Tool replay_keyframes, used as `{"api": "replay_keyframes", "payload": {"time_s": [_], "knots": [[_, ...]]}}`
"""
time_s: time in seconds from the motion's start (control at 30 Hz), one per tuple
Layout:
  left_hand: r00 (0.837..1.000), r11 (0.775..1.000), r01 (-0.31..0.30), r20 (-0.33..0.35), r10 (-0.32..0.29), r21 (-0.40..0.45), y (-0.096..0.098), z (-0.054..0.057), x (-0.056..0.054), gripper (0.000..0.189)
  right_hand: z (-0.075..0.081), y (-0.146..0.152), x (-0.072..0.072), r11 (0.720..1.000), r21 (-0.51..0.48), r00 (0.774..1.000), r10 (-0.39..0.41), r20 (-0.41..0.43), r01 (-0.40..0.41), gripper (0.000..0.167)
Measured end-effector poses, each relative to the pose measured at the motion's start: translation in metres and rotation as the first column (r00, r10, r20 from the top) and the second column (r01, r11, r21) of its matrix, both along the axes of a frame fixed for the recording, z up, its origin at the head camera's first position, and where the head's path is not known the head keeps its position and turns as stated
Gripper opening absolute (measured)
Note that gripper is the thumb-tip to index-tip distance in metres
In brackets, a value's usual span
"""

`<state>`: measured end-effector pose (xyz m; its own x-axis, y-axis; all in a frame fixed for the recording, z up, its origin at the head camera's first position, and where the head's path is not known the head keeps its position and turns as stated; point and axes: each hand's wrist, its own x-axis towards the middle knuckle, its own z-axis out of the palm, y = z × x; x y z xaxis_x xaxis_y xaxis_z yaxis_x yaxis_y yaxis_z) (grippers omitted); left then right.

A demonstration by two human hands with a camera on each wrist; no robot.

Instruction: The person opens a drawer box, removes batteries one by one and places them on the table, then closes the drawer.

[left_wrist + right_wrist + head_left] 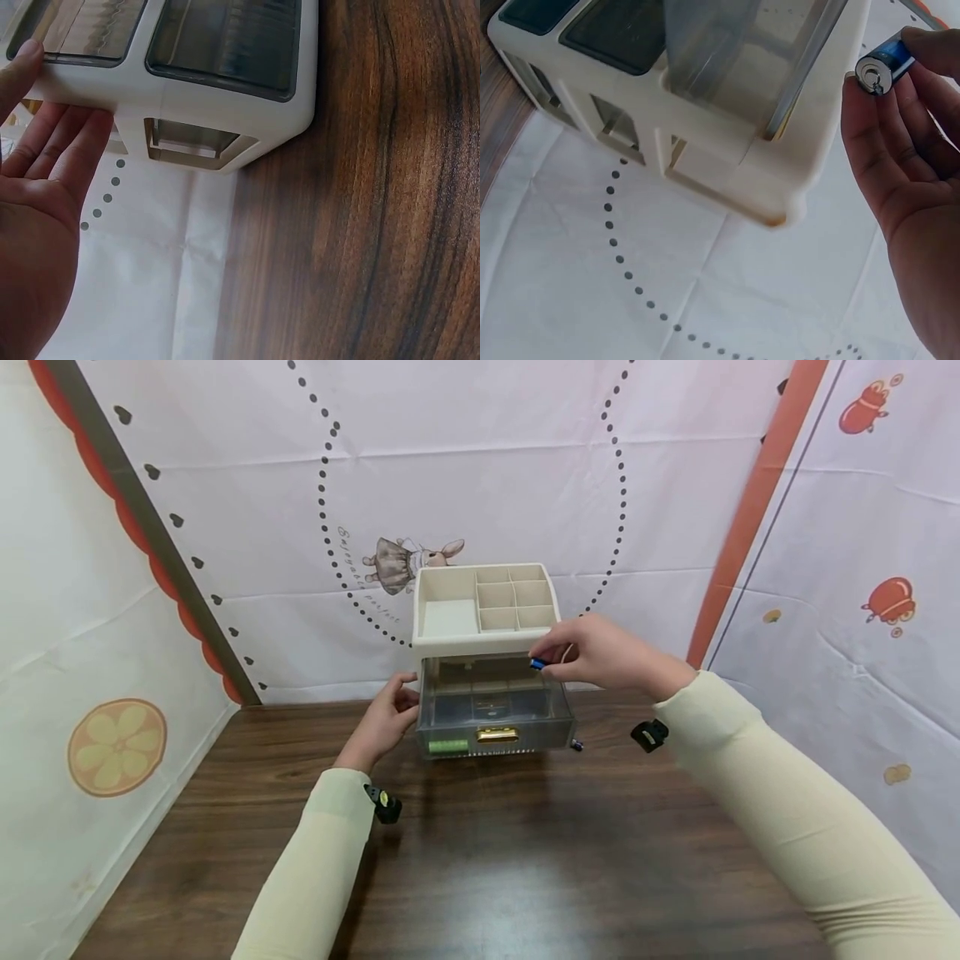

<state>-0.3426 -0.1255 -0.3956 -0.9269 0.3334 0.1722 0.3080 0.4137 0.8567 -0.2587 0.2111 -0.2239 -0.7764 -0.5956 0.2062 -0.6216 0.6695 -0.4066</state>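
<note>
A cream desktop organizer (450,647) has its clear drawer (525,733) pulled out at the front. My right hand (600,652) pinches a blue battery (889,61) between thumb and fingers, above the right part of the drawer in the head view. The battery's flat metal end faces the right wrist camera. At the organizer's left side, my left hand (45,202) grips the rear edge of the frame, thumb on the side and fingertips behind. Through the drawer front shows a green cylinder (447,747) lying at the left.
Another small battery (577,744) lies on the wooden table (510,860), close by the drawer's right front corner. Open compartments (517,596) top the organizer. Printed white cloth (480,485) hangs behind and at both sides.
</note>
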Motion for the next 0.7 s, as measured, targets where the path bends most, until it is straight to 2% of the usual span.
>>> {"api": "replay_keyframes", "payload": {"time_s": [0.4, 0.7], "knots": [[1.000, 1.000, -0.010, -0.007, 0.010, -0.024, -0.001, 0.003, 0.003, 0.051, -0.007, 0.021, -0.003, 0.995, -0.048, 0.996, -0.089, 0.018, 0.090, 0.023], [1.000, 1.000, -0.003, -0.020, 0.002, -0.029, -0.001, 0.001, 0.003, 0.050, -0.022, 0.041, -0.009, 0.982, -0.096, 0.986, -0.159, 0.043, 0.162, 0.024]]}}
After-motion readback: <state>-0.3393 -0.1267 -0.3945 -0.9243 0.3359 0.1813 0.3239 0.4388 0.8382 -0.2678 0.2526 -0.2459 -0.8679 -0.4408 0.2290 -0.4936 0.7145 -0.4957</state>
